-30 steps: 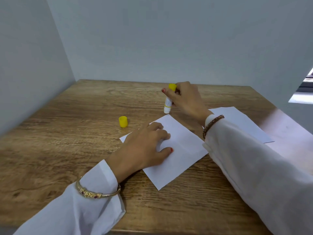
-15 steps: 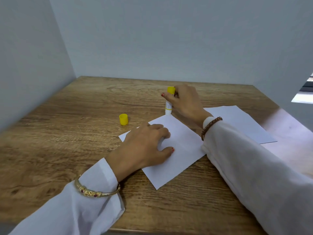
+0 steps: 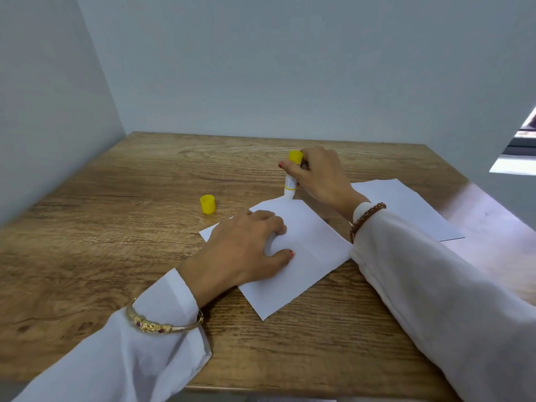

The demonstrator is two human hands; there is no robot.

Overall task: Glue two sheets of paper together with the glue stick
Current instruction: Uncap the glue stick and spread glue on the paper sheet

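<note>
A white sheet of paper point(image 3: 307, 256) lies tilted on the wooden table point(image 3: 116, 227). My left hand point(image 3: 243, 250) rests flat on its left part, fingers spread, pressing it down. My right hand point(image 3: 316, 175) grips a white glue stick point(image 3: 291, 185) with a yellow end, held nearly upright. Its lower tip touches the sheet's far corner. The yellow cap point(image 3: 208, 203) of the glue stick stands on the table to the left of the sheet. A second white sheet point(image 3: 412, 207) lies to the right, partly hidden by my right sleeve.
Grey walls close the table at the left and the back. A bright opening point(image 3: 519, 152) shows at the far right. The table's front edge runs under my sleeves.
My right hand has lowered the glue stick from just beyond the sheet onto its far corner. My left hand stays pressed on the sheet.
</note>
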